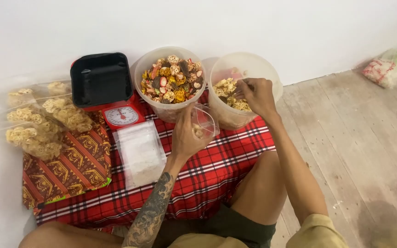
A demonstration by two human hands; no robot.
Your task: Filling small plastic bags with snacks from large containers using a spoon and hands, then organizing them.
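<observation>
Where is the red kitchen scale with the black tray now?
In the head view, the red kitchen scale sits upper left on the red plaid cloth, left of the round clear tub of mixed crackers.

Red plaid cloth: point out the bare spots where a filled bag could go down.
The red plaid cloth is bare between the stack of clear bags and the knee, and along its near edge. The wooden floor on the right is open. The back is crowded by the scale and both tubs.

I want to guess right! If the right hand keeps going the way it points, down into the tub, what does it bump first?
Most likely the pale yellow flower-shaped crackers piled in the clear tub. The right hand already dips in, fingertips about touching them, though depth is hard to judge.
</observation>
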